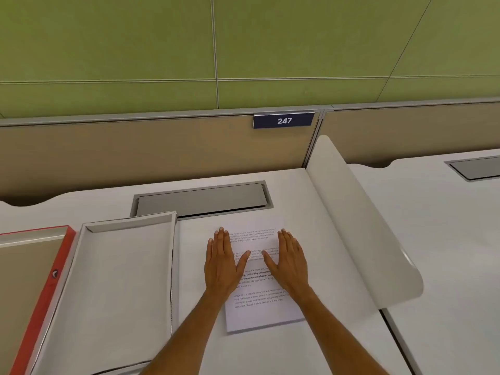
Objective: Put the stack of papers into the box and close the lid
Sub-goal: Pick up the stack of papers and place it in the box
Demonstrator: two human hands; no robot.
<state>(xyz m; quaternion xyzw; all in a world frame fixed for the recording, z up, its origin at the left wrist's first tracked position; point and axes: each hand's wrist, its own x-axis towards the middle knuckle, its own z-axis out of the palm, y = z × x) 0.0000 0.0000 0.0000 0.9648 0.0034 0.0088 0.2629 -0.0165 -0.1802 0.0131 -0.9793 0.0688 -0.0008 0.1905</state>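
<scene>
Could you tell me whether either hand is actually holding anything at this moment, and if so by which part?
Nothing is gripped. The left hand and right hand lie flat, palms down, on top of the stack of papers.

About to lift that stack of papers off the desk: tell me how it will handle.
The stack of papers looks thin, so it will probably sag unless supported from below. The loose sheets may slide apart. It lies flat on the desk, so getting under an edge could be fiddly.
</scene>
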